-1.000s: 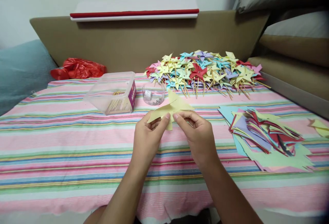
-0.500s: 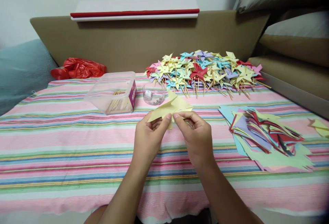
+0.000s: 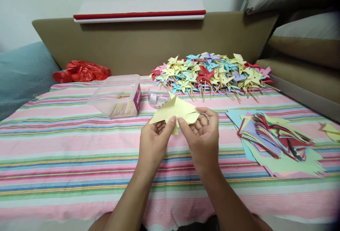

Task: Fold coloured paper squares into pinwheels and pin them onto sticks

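Observation:
A pale yellow paper pinwheel (image 3: 174,111), partly folded, is held up between my two hands above the striped cloth. My left hand (image 3: 156,133) pinches its lower middle, thumb on the near face and fingers behind the paper. With thumb and fingers, my right hand (image 3: 203,130) grips the same piece at the centre and along its right blade. Both thumb tips lie close together near the middle. Just behind the paper stands a small clear tub (image 3: 156,100), partly hidden, with little metal pieces inside.
A clear plastic box (image 3: 114,98) holding wooden sticks stands left of centre. Finished pinwheels (image 3: 209,73) on sticks are heaped at the back. Coloured paper sheets (image 3: 276,142) with dark scissors (image 3: 293,149) lie on the right. A red plastic bag (image 3: 82,71) sits at back left.
The yellow paper has tilted to show more of its face. My right hand's fingers have spread and shifted along the right blade, while my left hand stays nearly in place.

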### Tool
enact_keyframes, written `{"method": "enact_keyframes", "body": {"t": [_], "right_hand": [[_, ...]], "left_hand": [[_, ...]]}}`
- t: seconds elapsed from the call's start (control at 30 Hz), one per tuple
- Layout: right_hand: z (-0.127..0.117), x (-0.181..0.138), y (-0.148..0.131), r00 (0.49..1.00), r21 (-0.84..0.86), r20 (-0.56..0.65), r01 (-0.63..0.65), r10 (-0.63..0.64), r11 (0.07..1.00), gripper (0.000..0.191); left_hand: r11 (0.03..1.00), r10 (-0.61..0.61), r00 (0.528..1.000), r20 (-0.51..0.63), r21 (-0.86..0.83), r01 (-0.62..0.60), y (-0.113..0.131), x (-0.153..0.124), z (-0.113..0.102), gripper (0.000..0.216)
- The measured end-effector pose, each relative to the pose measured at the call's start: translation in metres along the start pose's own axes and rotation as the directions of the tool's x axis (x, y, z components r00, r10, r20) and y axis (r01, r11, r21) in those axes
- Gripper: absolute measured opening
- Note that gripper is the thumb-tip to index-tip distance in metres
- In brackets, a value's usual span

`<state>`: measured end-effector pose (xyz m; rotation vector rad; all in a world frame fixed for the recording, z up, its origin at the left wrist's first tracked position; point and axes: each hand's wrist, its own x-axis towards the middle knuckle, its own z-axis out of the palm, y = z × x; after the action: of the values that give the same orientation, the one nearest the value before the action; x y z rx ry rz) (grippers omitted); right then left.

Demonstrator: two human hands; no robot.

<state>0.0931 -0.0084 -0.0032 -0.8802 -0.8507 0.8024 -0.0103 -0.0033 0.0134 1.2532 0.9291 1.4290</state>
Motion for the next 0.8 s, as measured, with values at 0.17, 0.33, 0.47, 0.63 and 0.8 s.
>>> {"method": "enact_keyframes", "body": {"t": [0.17,0.33,0.47,0.63,0.8], "right_hand": [[-0.018,0.015,-0.001,0.990,0.009,0.134,-0.044,0.042,0.999,0.085],[-0.036,0.024,-0.006,0.925,-0.086,0.298,-0.220,0.236,0.972,0.086],[-0.038,0.022,-0.010,0.855,-0.092,0.395,-0.329,0.337,0.940,0.073],[-0.038,0.021,-0.006,0.821,-0.091,0.435,-0.369,0.370,0.925,0.061],[-0.028,0.021,-0.002,0.924,0.132,0.227,-0.342,0.308,0.930,0.054]], "left_hand": [[0.986,-0.048,0.996,0.073,0.160,0.035,0.005,0.006,-0.015,0.028],[0.913,-0.074,0.963,0.260,0.406,-0.039,0.015,0.011,-0.030,0.023],[0.890,-0.110,0.942,0.316,0.454,-0.048,0.017,0.011,-0.033,0.021],[0.866,-0.199,0.930,0.309,0.500,0.020,0.013,0.012,-0.034,0.027],[0.973,-0.134,0.977,0.165,0.207,0.099,0.007,0.011,-0.026,0.028]]}}
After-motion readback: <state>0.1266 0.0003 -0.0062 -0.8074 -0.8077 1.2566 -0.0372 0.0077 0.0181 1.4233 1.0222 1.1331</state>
